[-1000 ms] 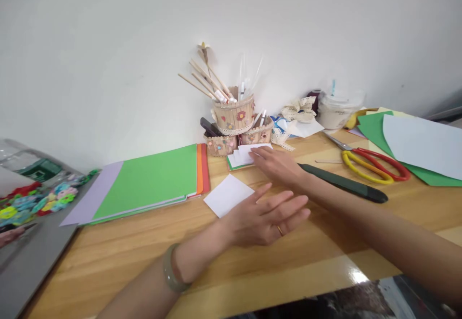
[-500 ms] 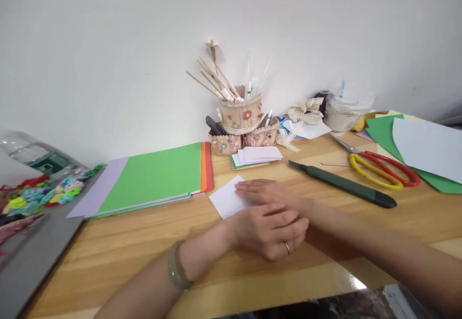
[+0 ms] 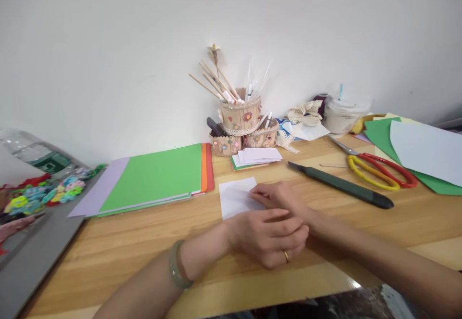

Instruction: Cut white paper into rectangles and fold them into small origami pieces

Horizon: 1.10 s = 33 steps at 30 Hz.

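A small white sheet of paper (image 3: 236,196) lies on the wooden table, its lower right part hidden by my hands. My right hand (image 3: 279,196) is at the paper's right side, thumb and fingertips pinched together at it. Closer to me, my left hand (image 3: 267,237) is curled in front of the right wrist and covers the near edge of the paper. The left fingers are bent and closed; whatever they hold, if anything, is hidden behind the hand.
Behind the paper sits a stack of small white slips (image 3: 258,155). Green card sheets (image 3: 155,179) lie left. Rightward are a dark craft knife (image 3: 342,184), scissors (image 3: 382,170) and more sheets (image 3: 426,146). Decorated baskets (image 3: 240,114) with sticks stand by the wall.
The white paper has turned on the table and shifted slightly right. My right hand has gone from lying flat on it to pinching at its right side. The left hand stays nearly in place.
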Tool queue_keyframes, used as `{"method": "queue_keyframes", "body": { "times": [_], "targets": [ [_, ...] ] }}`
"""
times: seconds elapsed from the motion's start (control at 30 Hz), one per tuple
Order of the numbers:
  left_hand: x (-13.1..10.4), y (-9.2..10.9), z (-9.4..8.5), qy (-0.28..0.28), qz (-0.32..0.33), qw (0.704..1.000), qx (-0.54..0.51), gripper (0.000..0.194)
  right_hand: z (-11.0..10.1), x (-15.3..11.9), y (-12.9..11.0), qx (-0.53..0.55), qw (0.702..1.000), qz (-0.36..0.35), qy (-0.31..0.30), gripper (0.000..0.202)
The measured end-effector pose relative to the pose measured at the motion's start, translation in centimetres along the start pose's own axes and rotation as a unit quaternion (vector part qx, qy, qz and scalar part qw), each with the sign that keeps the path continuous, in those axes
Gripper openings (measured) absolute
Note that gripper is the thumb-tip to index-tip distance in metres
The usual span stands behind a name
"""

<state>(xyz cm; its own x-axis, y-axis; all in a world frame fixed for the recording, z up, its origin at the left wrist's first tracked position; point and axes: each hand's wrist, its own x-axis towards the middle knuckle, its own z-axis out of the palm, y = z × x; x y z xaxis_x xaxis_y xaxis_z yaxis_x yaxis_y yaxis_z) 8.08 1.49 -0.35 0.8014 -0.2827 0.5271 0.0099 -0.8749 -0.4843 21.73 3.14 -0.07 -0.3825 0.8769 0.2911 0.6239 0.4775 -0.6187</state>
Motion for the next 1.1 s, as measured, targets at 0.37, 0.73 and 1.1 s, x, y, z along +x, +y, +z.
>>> {"method": "queue_keyframes", "body": {
  "times": [0.37,0.73,1.1],
  "targets": [
    [-0.8,-1.0,0.4,-0.264,-0.229,0.937,0.017,0.014,-7.3,-3.0,0.2,-0.069,0.977,-0.016,0.202,0.021],
    [0.5,0.6,0.3,-0.117,-0.209,0.971,-0.022,0.038,-5.8,-12.2,4.5,-0.218,0.948,-0.231,-0.011,0.03],
    [2.2,2.6,0.1,-0.214,-0.232,0.946,-0.075,0.014,-6.3,-12.4,4.7,-0.216,0.963,-0.162,0.005,0.035]
  ]
}}
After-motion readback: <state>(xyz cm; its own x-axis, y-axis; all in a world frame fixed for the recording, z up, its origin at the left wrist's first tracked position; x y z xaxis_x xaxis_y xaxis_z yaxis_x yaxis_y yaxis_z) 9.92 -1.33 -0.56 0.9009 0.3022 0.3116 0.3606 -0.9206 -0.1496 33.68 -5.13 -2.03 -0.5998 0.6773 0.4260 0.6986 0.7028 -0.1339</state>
